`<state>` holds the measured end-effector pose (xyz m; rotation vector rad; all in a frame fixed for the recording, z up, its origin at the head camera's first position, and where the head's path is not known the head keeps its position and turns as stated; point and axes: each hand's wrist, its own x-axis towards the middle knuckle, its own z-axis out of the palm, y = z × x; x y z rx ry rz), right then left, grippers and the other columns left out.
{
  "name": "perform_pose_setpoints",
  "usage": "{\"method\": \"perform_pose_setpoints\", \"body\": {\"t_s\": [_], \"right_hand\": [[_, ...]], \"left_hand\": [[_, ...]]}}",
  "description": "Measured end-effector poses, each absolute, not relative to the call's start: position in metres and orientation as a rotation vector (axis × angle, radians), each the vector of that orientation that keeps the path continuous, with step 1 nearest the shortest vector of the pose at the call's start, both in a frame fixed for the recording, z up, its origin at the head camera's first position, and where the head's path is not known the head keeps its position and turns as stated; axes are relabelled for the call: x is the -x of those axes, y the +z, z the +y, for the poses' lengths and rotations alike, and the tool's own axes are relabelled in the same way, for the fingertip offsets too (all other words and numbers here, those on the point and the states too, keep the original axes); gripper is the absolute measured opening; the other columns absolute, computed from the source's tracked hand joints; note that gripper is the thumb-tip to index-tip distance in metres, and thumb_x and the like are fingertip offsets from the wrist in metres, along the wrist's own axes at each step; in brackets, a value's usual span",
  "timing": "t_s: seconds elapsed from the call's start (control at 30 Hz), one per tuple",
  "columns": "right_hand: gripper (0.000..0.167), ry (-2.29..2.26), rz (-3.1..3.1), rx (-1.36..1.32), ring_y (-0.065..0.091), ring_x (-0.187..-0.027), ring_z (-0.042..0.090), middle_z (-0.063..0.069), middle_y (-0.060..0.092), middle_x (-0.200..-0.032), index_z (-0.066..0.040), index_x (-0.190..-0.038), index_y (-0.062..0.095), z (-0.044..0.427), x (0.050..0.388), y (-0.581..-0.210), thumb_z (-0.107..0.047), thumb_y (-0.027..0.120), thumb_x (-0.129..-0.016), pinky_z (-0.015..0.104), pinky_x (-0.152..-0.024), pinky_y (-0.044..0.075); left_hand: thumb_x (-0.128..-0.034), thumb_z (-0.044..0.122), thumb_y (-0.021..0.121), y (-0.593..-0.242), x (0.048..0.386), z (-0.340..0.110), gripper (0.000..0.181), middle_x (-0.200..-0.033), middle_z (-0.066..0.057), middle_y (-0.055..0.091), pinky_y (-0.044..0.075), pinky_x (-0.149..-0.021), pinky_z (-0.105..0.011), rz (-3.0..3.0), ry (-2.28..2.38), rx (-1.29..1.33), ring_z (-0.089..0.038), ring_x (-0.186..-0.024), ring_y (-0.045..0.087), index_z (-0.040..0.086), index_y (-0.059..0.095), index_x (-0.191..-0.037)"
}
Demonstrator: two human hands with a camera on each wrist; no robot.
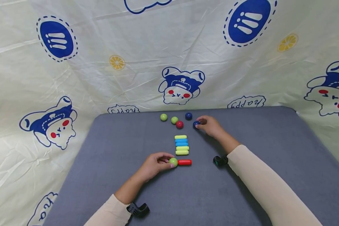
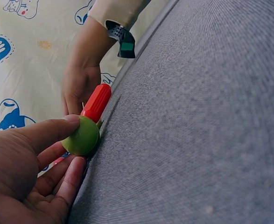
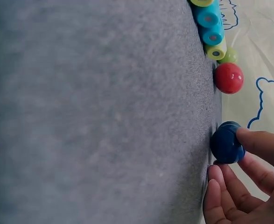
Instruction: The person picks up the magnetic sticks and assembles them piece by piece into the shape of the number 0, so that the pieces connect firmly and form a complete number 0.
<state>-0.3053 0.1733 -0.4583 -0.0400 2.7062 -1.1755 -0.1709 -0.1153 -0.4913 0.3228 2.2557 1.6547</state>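
Observation:
My left hand [image 1: 157,164] pinches a light green ball [image 1: 173,162] between thumb and fingers. The ball touches the left end of a red rod [image 1: 185,162] lying on the grey table; the left wrist view shows the green ball [image 2: 82,136] and the red rod [image 2: 96,103] in line. Farther back, my right hand [image 1: 210,126] grips a dark blue ball [image 1: 196,124], also visible as the blue ball [image 3: 226,143] under the thumb in the right wrist view. Just beyond the red rod, several yellow and blue rods [image 1: 182,145] lie side by side in a column.
Near the back edge of the grey table [image 1: 121,138] sit two green balls [image 1: 164,117], a red ball [image 1: 179,124] and another dark blue ball [image 1: 188,116]. A printed white sheet [image 1: 141,88] hangs behind the table. Both wrists wear black bands.

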Motion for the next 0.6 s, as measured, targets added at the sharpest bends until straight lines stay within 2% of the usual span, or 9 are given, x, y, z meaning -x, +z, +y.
{"method": "perform_pose_setpoints", "body": {"t_s": [0.37, 0.6], "right_hand": [[0.033, -1.045, 2.730, 0.231, 0.063, -0.107, 0.032, 0.020, 0.067, -0.125, -0.006, -0.128, 0.065, 0.181, 0.279, -0.458, -0.020, 0.067, -0.098, 0.035, -0.075, 0.054], [0.031, -1.026, 2.709, 0.300, 0.064, -0.108, 0.031, 0.018, 0.068, -0.122, -0.007, -0.126, 0.066, 0.184, 0.257, -0.458, -0.021, 0.067, -0.098, 0.040, -0.084, 0.054]], "left_hand": [[-0.0850, 0.020, 0.083, -0.494, 0.171, -0.116, 0.031, -0.100, -0.006, 0.069, 0.052, -0.074, -0.021, 2.263, 1.645, -0.315, -0.011, -0.086, 0.062, 0.012, 0.075, -0.114], [-0.0858, 0.020, 0.082, -0.494, 0.171, -0.117, 0.031, -0.100, -0.006, 0.069, 0.051, -0.074, -0.022, 2.280, 1.636, -0.320, -0.011, -0.086, 0.061, 0.012, 0.075, -0.114]]}}
